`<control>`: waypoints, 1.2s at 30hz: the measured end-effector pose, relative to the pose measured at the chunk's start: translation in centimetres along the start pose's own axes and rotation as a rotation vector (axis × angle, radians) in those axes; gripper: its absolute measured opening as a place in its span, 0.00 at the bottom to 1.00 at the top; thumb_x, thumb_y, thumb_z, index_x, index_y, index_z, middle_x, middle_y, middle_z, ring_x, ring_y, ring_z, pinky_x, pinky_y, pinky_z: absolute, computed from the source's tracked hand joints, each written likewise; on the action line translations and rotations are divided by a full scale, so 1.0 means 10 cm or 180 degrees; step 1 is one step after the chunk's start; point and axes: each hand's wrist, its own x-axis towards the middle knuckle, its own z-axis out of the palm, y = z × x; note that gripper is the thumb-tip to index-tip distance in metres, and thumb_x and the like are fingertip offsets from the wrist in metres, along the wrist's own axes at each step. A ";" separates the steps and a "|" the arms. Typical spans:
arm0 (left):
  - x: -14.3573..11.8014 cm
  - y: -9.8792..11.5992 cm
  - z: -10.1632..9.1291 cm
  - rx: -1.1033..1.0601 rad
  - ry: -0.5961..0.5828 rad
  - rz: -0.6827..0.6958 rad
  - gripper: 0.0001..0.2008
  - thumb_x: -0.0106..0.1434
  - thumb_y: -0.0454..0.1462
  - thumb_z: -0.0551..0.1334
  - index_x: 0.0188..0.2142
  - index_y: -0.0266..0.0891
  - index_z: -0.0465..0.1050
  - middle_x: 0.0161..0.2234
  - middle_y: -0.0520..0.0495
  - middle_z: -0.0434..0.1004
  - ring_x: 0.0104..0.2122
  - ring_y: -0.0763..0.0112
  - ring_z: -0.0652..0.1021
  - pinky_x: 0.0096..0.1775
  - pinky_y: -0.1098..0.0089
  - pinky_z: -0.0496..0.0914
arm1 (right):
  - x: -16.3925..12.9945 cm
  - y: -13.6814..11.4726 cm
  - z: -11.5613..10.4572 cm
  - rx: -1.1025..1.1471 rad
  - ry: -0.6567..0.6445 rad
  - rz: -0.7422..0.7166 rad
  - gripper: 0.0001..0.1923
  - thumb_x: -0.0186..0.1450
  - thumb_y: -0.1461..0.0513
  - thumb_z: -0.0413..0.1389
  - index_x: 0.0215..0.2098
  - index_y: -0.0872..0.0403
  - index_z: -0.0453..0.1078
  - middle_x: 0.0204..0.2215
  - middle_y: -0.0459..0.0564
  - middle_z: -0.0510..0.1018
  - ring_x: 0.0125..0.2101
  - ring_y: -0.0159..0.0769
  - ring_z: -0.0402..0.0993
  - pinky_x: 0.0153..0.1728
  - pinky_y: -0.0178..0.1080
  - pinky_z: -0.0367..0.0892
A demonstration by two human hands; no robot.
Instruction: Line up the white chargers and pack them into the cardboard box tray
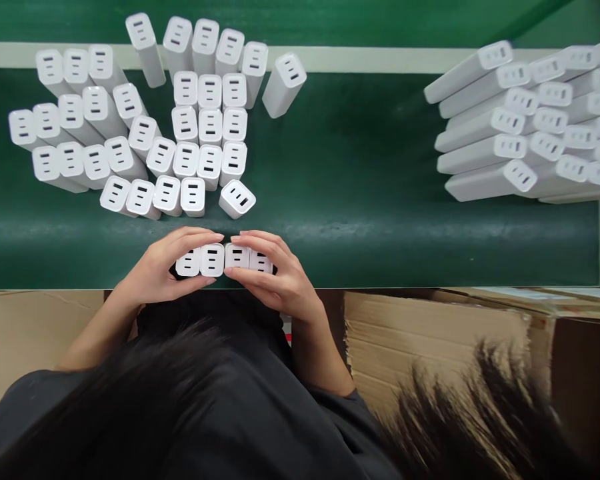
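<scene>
Near the front edge of the green table, several white USB chargers stand side by side in a short row. My left hand [173,263] is closed around the left pair of chargers [212,261], thumb in front and fingers behind. Around the right pair of chargers [237,255] my right hand [273,270] is curled the same way. The two pairs nearly touch in the middle. Each top face shows one wide port and two small slots. Just beyond my hands, one charger [237,199] stands turned at an angle.
A loose group of white chargers [185,159] stands upright at the back left and centre. Another cluster of chargers [510,147] is at the right. The green table [350,167] has a pale stripe [370,60] across it. Cardboard boxes [430,333] are below the front edge.
</scene>
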 end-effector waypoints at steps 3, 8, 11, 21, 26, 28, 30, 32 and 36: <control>0.00 0.00 0.00 -0.0002 0.0008 0.0006 0.27 0.62 0.37 0.68 0.60 0.43 0.66 0.52 0.41 0.76 0.53 0.61 0.76 0.52 0.61 0.73 | 0.00 0.00 -0.01 0.0105 0.0071 -0.0029 0.16 0.66 0.68 0.57 0.47 0.43 0.74 0.59 0.50 0.70 0.55 0.44 0.69 0.50 0.52 0.73; 0.00 0.00 0.01 0.0040 0.0002 -0.0041 0.27 0.62 0.38 0.68 0.60 0.43 0.66 0.53 0.41 0.77 0.53 0.60 0.76 0.52 0.61 0.73 | -0.01 0.01 0.00 0.0186 0.0112 0.0087 0.11 0.67 0.67 0.56 0.41 0.44 0.75 0.59 0.48 0.71 0.54 0.44 0.70 0.49 0.53 0.73; 0.00 0.00 0.00 0.0024 0.0000 -0.0035 0.27 0.62 0.38 0.68 0.59 0.43 0.66 0.52 0.42 0.77 0.52 0.61 0.76 0.52 0.61 0.73 | -0.01 0.00 0.00 0.0177 0.0112 0.0149 0.08 0.67 0.66 0.56 0.40 0.46 0.72 0.58 0.50 0.72 0.54 0.44 0.71 0.49 0.53 0.73; 0.01 0.00 0.00 -0.0058 -0.0007 -0.0003 0.26 0.63 0.36 0.67 0.59 0.42 0.65 0.52 0.41 0.77 0.52 0.62 0.77 0.52 0.62 0.73 | -0.07 0.11 -0.01 0.0661 0.1467 0.0413 0.22 0.70 0.52 0.53 0.59 0.40 0.53 0.53 0.53 0.72 0.54 0.49 0.72 0.51 0.60 0.71; 0.00 0.02 -0.01 -0.0005 -0.0010 -0.0077 0.25 0.63 0.37 0.67 0.59 0.42 0.66 0.53 0.42 0.77 0.53 0.61 0.77 0.53 0.61 0.73 | -0.08 0.10 0.04 0.0854 0.1126 0.0616 0.21 0.67 0.56 0.59 0.55 0.42 0.56 0.53 0.54 0.72 0.53 0.49 0.74 0.48 0.57 0.74; 0.00 0.01 -0.01 -0.0012 -0.0019 -0.0079 0.25 0.63 0.37 0.67 0.59 0.43 0.66 0.53 0.42 0.76 0.53 0.61 0.76 0.53 0.62 0.73 | -0.05 0.08 0.06 0.0847 0.1065 0.0573 0.20 0.68 0.55 0.58 0.55 0.42 0.57 0.52 0.55 0.73 0.52 0.48 0.74 0.49 0.56 0.75; 0.00 0.00 -0.01 -0.0022 -0.0031 -0.0065 0.26 0.63 0.36 0.67 0.60 0.43 0.65 0.53 0.42 0.76 0.53 0.62 0.76 0.53 0.62 0.73 | -0.04 0.08 0.06 0.0715 0.1327 0.0593 0.19 0.70 0.52 0.54 0.56 0.42 0.56 0.51 0.55 0.72 0.52 0.47 0.75 0.48 0.56 0.75; -0.01 -0.02 -0.01 -0.0023 -0.0005 -0.0018 0.26 0.63 0.36 0.67 0.60 0.43 0.65 0.53 0.42 0.76 0.53 0.61 0.76 0.53 0.61 0.73 | -0.04 0.12 -0.01 0.0291 0.1825 0.0764 0.20 0.71 0.49 0.49 0.59 0.41 0.54 0.53 0.56 0.71 0.54 0.48 0.73 0.48 0.56 0.75; -0.02 0.01 0.01 0.0269 0.0251 0.0255 0.31 0.60 0.41 0.71 0.61 0.45 0.64 0.54 0.40 0.74 0.54 0.58 0.76 0.54 0.58 0.73 | -0.17 0.33 -0.34 -0.0490 0.2917 0.1039 0.21 0.68 0.53 0.56 0.58 0.44 0.62 0.54 0.58 0.70 0.57 0.54 0.70 0.51 0.58 0.71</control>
